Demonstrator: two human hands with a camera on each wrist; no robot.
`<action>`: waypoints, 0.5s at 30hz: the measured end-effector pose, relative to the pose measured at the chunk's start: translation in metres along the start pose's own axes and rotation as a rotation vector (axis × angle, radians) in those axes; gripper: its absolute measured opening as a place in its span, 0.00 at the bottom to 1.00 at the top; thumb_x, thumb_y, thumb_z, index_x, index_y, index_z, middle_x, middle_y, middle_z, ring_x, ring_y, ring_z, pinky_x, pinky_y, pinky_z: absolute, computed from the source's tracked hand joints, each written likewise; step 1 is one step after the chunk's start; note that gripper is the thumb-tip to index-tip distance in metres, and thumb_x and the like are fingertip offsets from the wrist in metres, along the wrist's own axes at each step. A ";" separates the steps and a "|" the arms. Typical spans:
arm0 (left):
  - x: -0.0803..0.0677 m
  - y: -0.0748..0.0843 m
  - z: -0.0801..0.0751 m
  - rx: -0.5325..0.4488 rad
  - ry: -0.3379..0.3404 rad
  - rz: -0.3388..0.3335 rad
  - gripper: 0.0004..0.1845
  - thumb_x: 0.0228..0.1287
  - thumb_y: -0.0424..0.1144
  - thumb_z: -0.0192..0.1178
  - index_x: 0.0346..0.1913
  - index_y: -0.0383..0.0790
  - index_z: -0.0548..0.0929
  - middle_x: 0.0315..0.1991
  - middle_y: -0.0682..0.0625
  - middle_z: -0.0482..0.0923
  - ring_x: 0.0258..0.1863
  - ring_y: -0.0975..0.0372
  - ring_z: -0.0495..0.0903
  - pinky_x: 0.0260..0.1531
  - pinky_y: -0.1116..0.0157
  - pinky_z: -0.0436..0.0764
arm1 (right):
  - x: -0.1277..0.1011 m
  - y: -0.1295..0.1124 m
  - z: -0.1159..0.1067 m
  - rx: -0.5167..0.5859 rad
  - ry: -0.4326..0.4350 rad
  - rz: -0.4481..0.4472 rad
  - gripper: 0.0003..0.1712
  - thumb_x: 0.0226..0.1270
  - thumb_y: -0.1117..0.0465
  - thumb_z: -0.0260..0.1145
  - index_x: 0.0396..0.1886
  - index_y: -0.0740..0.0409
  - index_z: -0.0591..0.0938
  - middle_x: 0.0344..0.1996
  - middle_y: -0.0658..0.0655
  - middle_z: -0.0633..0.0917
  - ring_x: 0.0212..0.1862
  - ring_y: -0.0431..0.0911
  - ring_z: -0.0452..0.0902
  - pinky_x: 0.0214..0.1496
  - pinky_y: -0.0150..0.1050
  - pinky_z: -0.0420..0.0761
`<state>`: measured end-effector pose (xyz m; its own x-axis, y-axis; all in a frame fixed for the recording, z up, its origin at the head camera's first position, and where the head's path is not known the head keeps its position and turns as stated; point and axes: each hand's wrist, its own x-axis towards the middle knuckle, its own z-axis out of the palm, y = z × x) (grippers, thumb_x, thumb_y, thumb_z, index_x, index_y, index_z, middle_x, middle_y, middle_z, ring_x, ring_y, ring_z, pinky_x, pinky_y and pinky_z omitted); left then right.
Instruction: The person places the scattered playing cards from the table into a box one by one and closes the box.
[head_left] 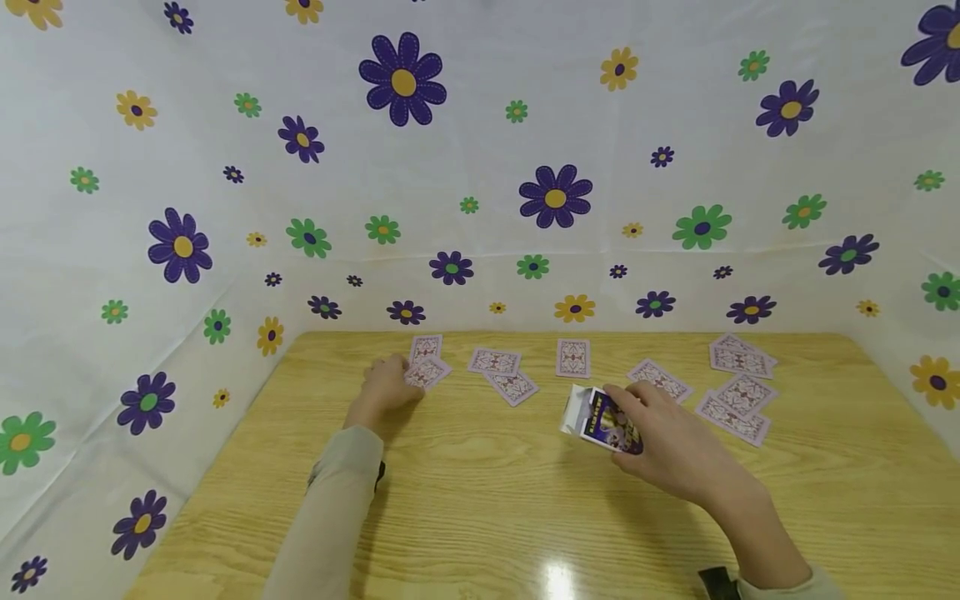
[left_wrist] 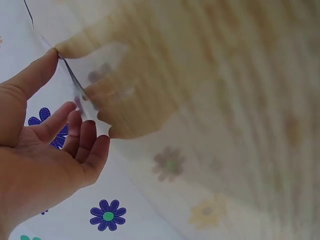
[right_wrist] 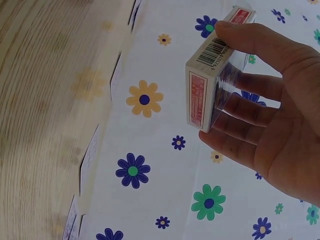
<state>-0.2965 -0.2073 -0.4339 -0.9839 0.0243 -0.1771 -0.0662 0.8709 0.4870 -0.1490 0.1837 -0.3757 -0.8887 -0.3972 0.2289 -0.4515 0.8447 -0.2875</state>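
Note:
At the left of the table my left hand (head_left: 387,385) is at the near edge of a face-down playing card (head_left: 428,372), which overlaps another card (head_left: 426,347) behind it. The left wrist view shows that hand's thumb (left_wrist: 42,72) and curled fingers at the card's thin edge (left_wrist: 72,75), low over the shiny tabletop. My right hand (head_left: 671,437) grips a card box (head_left: 611,422) above the table, its white flap (head_left: 576,408) hanging open to the left. From the right wrist, the thumb presses the side of the box (right_wrist: 212,52) with the barcode and the fingers support the opposite side.
More face-down cards lie along the back of the wooden table (head_left: 465,500): an overlapping pair (head_left: 497,362), a single card (head_left: 573,358), one card (head_left: 660,381) behind the right hand, and two overlapping groups (head_left: 741,360) at right. A flowered cloth (head_left: 480,150) rises behind the table.

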 end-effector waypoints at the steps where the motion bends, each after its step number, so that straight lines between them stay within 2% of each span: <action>1: 0.000 0.000 0.000 -0.009 0.002 -0.006 0.31 0.57 0.37 0.67 0.62 0.28 0.70 0.53 0.33 0.66 0.51 0.44 0.63 0.54 0.46 0.69 | 0.000 0.000 0.000 -0.003 -0.001 0.000 0.43 0.51 0.56 0.79 0.67 0.63 0.73 0.52 0.63 0.78 0.46 0.49 0.77 0.43 0.43 0.83; 6: 0.003 -0.004 0.000 -0.085 0.031 -0.015 0.30 0.56 0.34 0.68 0.59 0.29 0.69 0.52 0.32 0.66 0.49 0.45 0.65 0.54 0.48 0.70 | 0.001 0.001 0.000 0.000 -0.002 -0.003 0.43 0.51 0.57 0.79 0.67 0.64 0.73 0.51 0.63 0.78 0.44 0.48 0.77 0.42 0.42 0.82; 10: 0.009 -0.010 0.003 -0.203 0.055 0.002 0.24 0.60 0.30 0.65 0.56 0.28 0.68 0.48 0.33 0.72 0.42 0.51 0.74 0.43 0.61 0.78 | 0.003 0.002 0.001 0.016 0.000 -0.006 0.42 0.51 0.58 0.79 0.66 0.65 0.74 0.49 0.62 0.79 0.42 0.47 0.76 0.41 0.41 0.82; 13: 0.010 -0.011 0.003 -0.304 0.068 -0.013 0.18 0.64 0.29 0.62 0.54 0.27 0.70 0.45 0.35 0.75 0.37 0.55 0.78 0.33 0.68 0.78 | 0.005 0.004 0.002 0.041 -0.009 0.003 0.42 0.51 0.58 0.79 0.66 0.65 0.74 0.49 0.62 0.79 0.42 0.47 0.76 0.41 0.41 0.81; 15: 0.009 -0.010 0.002 -0.339 0.082 -0.033 0.15 0.66 0.30 0.62 0.51 0.28 0.72 0.43 0.37 0.76 0.36 0.57 0.78 0.32 0.70 0.77 | 0.006 0.007 0.004 0.056 -0.017 0.014 0.42 0.51 0.59 0.78 0.66 0.66 0.73 0.49 0.63 0.79 0.42 0.47 0.76 0.41 0.42 0.82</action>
<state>-0.3048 -0.2148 -0.4419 -0.9895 -0.0528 -0.1349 -0.1361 0.6576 0.7409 -0.1582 0.1859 -0.3796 -0.8962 -0.3914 0.2089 -0.4420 0.8290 -0.3427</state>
